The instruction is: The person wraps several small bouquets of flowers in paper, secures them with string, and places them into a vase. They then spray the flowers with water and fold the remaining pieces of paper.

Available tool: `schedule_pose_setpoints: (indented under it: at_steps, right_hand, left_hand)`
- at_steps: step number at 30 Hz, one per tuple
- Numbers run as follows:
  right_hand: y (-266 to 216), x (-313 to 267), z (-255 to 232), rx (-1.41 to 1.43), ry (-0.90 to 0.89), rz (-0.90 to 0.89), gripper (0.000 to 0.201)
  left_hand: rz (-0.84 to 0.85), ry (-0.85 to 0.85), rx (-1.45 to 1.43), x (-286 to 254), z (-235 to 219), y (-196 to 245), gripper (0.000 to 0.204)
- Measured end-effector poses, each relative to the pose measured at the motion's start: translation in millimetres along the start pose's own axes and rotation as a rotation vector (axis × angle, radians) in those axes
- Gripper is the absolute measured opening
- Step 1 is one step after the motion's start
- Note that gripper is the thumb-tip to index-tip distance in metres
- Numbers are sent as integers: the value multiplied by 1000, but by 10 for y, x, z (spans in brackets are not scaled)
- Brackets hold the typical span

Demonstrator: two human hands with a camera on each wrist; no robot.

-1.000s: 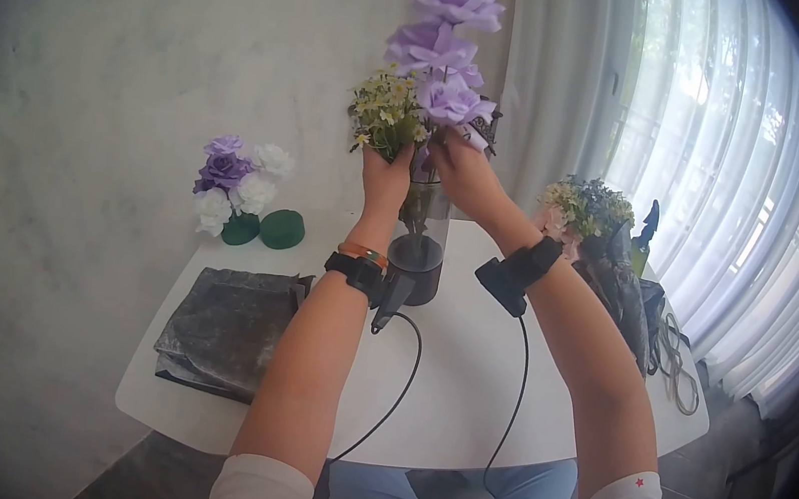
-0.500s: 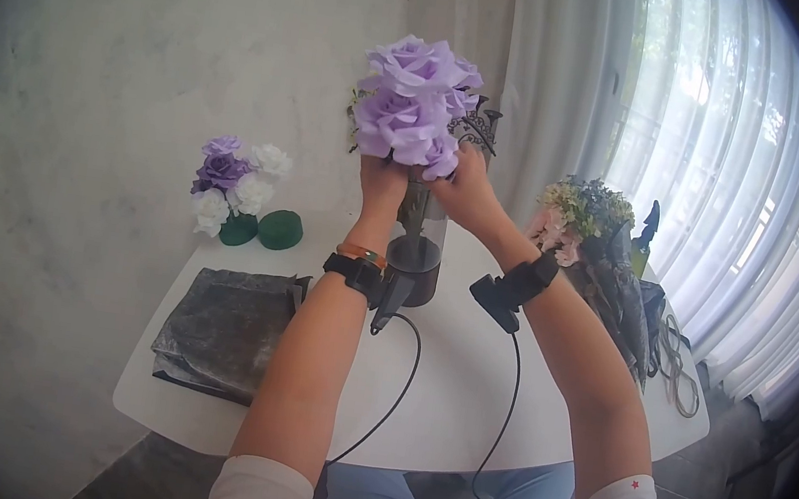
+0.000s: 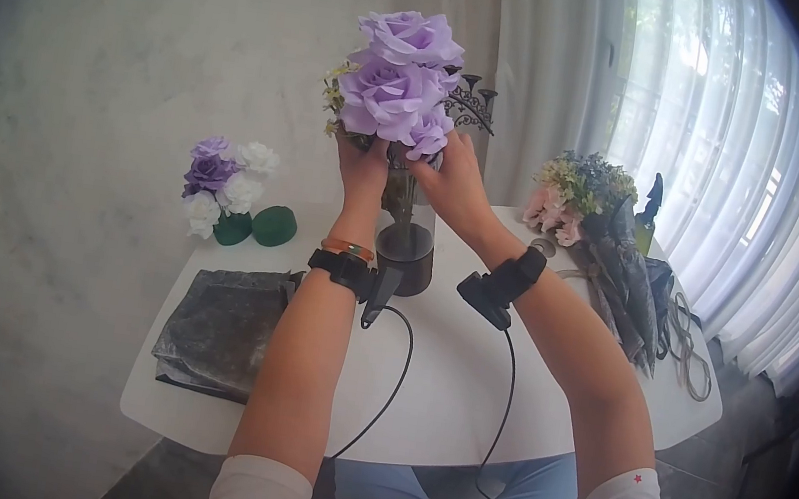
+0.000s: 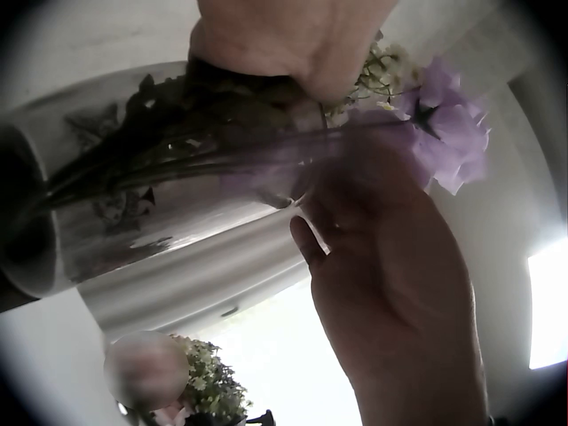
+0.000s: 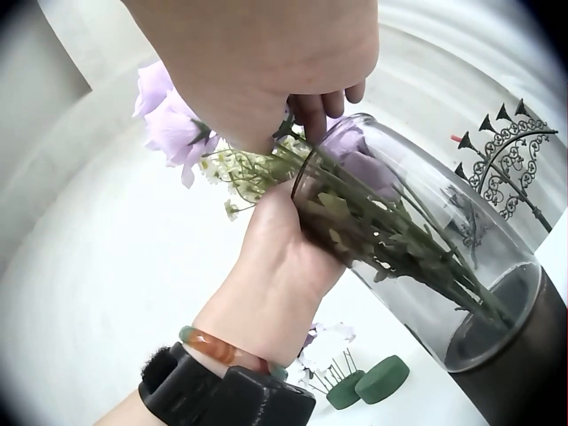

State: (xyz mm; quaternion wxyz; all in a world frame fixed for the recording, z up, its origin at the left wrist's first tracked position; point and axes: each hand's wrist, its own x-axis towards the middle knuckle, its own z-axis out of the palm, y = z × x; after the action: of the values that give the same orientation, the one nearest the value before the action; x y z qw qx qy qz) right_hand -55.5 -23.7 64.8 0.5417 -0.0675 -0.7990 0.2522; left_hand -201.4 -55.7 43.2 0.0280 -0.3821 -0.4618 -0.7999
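Observation:
A tall glass vase with a dark base stands at the middle of the table, leafy stems inside. My left hand grips the vase at its mouth, its palm against the glass in the right wrist view. Light purple roses rise above the vase. My right hand holds their stems at the rim, fingers curled. Small yellow-white daisies poke out beside the roses, mostly hidden behind them in the head view. One purple bloom shows at the vase mouth, behind the glass.
Purple and white flowers stand in green foam at the left. A folded grey cloth-like bundle lies nearer. At right are a wrapped pink bouquet and a cord loop. Behind the vase is a dark candelabra.
The purple roses have come down and tipped toward me, now covering most of the daisies. My right hand has lowered with them. The left hand stays at the vase mouth; the head view has shifted slightly.

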Motion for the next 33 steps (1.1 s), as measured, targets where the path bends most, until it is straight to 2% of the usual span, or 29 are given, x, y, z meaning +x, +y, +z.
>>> schedule_pose_setpoints:
  at_steps: [4,6,10,12,13,16,17,18,20,21,23,24,26,27,29,30,32,33]
  right_hand:
    - [238,62,107,103,29,54,29]
    - [254,96,75,69,-74,169,23]
    - [364,169,141,176,-35,54,22]
    - [317,217,87,165,-184,243,26]
    - [298,242,57,193,-230,311,32]
    - [244,213,-55,352,-299,296,36]
    - [209,197,-152,384,-432,383,41]
    - [192,141,-217,382,-423,391,41]
    - [155,-37,-357,-72,-260,175,40]
    - [139,-123,-470,-81,-253,185,40]
    - [76,-279,-752,-240,-235,-71,33]
    - [-45,-326,-929,-251,-224,-62,33]
    - [-407,-373,-1323,50,-413,105,26]
    - [-549,-422,-1488,46,-399,109,26]
    - [-751,-544,-1779,193,-171,12,18]
    - [-773,-601,-1899,188,-162,15,18]
    - [-777,-715,-2152,278,48,-122,17]
    - [-797,-780,-2301,301,71,-83,18]
  left_hand:
    - [-6,-3,-14,15,-6,-56,70]
    - [10,-9,-10,16,6,-14,69]
    - [-22,-9,-110,-3,33,2,65]
    - [-16,-25,-206,-15,44,13,64]
    - [-23,-6,-135,-17,38,23,63]
    - [28,-80,-37,124,-67,-215,62]
    - [25,-77,-18,79,-58,-146,60]
    - [19,-87,-20,60,-56,-119,60]
    - [3,-46,-80,30,-35,-58,59]
    - [11,-35,-119,-17,-10,-4,61]
    - [2,-40,-104,-11,-26,-17,62]
    - [0,-30,-81,9,-41,-51,62]
    - [23,-37,-73,16,-40,-80,65]
    - [12,-37,-99,-14,-24,-28,66]
    - [-23,-26,-123,-65,0,59,69]
    - [-24,-37,-127,-82,6,92,69]
    - [-65,-7,-116,-112,24,155,70]
    - [-88,3,-116,-120,29,168,69]
